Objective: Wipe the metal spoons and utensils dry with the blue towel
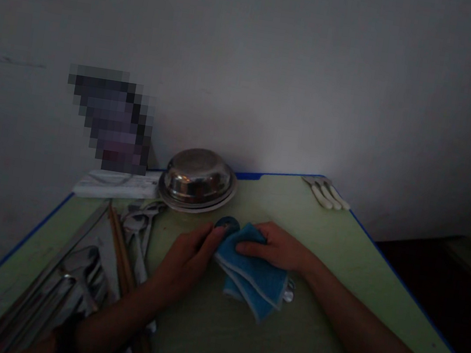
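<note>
My right hand [276, 246] is closed on a folded blue cloth [254, 271] with pale edges, thumb lying along its top. Close beside it, my left hand [190, 255] pinches a dark, shiny, round-ended utensil [227, 222]. The cloth covers part of this piece, so its exact kind is unclear. A small silvery end [289, 291] shows past the cloth's right edge; whether it belongs to the same piece I cannot tell. Both hands are above the middle of the green table [202, 337], and the cloth hangs below my right fingers.
An upturned metal bowl [200, 174] sits on plates near the wall. At left lie metal spoons [135, 223], wooden chopsticks [118, 247] and more cutlery [79, 271]. A white packet [114, 185] and a blurred-out object [115, 123] stand behind. White-handled forks [325, 194] lie back right.
</note>
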Tool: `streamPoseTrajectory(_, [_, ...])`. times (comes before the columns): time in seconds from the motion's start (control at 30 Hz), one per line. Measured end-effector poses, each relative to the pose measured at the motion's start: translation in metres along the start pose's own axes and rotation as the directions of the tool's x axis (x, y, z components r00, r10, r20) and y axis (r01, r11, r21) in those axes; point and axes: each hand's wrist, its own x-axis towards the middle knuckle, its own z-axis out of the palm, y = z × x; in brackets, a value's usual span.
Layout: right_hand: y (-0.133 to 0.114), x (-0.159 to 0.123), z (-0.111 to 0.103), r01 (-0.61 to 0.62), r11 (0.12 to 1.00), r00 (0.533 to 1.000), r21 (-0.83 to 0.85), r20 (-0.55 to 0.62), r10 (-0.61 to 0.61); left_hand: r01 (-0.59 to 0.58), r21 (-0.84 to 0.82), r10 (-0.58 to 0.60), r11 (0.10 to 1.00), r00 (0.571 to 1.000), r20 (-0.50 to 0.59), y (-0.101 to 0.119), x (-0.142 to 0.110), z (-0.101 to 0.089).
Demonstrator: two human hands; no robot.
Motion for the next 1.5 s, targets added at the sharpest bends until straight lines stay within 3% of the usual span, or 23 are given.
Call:
streamPoseTrajectory(0.2, [-0.002,0.0,0.0,0.008,1.0,1.0,-0.018,0.004,-0.008,0.008,0.042,-0.008,0.999,1.0,0.002,0.002,0.0,0.0])
streamPoseTrajectory(0.3, [-0.002,0.0,0.001,-0.001,1.0,1.0,0.028,0.022,0.0,0.012,0.029,-0.01,0.999,0.999,-0.05,0.001,-0.001,0.0])
streamPoseTrajectory(0.47, [-0.002,-0.003,0.001,-0.057,0.995,0.996,0.083,0.069,0.051,0.046,-0.228,-0.101,0.973,0.966,-0.238,-0.004,-0.002,0.0])
streamPoseTrajectory(0.6, [-0.005,-0.005,0.002,-0.018,0.999,0.998,0.038,0.067,0.015,0.05,-0.407,-0.151,0.912,0.964,-0.219,-0.001,-0.003,0.001])
streamPoseTrajectory(0.8, [-0.012,-0.009,0.006,0.026,0.994,1.0,-0.105,0.005,-0.025,0.051,-0.397,-0.133,0.916,0.974,-0.182,0.008,-0.007,-0.006])
streamPoseTrajectory(1.0, [-0.048,-0.024,0.002,0.115,0.927,0.991,-0.357,-0.021,-0.131,0.073,-0.299,-0.081,0.952,0.997,-0.012,0.037,-0.012,-0.038])
streamPoseTrajectory(1.03, [-0.059,-0.027,0.001,0.132,0.909,0.989,-0.395,-0.012,-0.149,0.05,-0.219,-0.048,0.975,0.999,0.014,0.044,-0.012,-0.046])
streamPoseTrajectory(1.2, [-0.116,-0.028,-0.007,0.223,0.772,0.967,-0.595,0.037,-0.25,-0.078,0.1,0.082,0.992,0.996,-0.033,0.079,-0.007,-0.087])
streamPoseTrajectory(1.23, [-0.125,-0.026,-0.008,0.241,0.742,0.96,-0.626,0.04,-0.278,-0.073,0.122,0.073,0.99,0.997,0.006,0.083,-0.006,-0.095])
streamPoseTrajectory(1.33, [-0.143,-0.02,-0.006,0.217,0.688,0.955,-0.692,0.006,-0.295,-0.034,0.118,0.019,0.992,0.991,0.133,0.092,-0.004,-0.112])
streamPoseTrajectory(1.5, [-0.15,-0.023,0.001,0.237,0.667,0.934,-0.706,-0.024,-0.357,-0.174,0.05,0.17,0.983,0.982,0.083,0.1,-0.01,-0.121])
